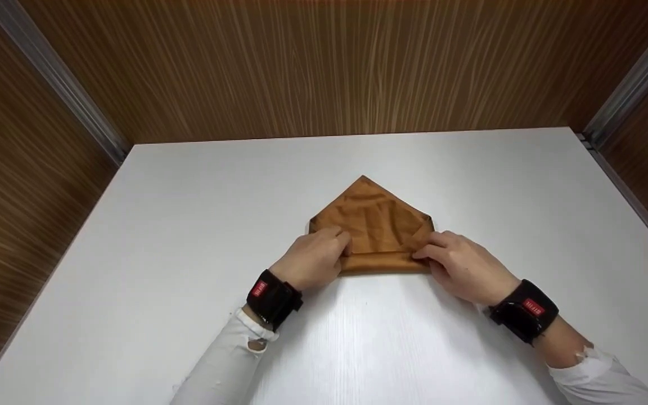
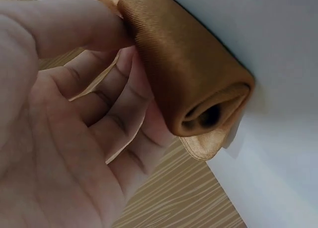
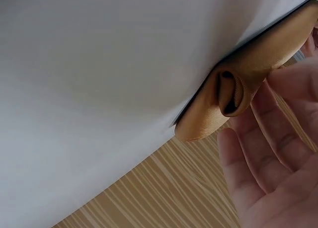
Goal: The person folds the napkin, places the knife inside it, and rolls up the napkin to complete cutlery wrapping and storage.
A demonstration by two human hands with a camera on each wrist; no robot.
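Observation:
A brown satin cloth (image 1: 377, 222) lies on the white table (image 1: 189, 225), folded to a point at the far side, its near edge rolled into a tube. My left hand (image 1: 335, 247) pinches the left end of the roll, and my right hand (image 1: 433, 250) pinches the right end. In the left wrist view the thumb lies over the rolled cloth (image 2: 194, 74) with the fingers (image 2: 114, 118) curled behind it. In the right wrist view the roll's open end (image 3: 233, 89) sits against the fingers (image 3: 268, 153). Both wrists carry black bands.
Wood-grain wall panels (image 1: 329, 62) close in the table at the back and both sides, with metal strips (image 1: 59, 84) in the corners. White tabletop spreads on all sides of the cloth.

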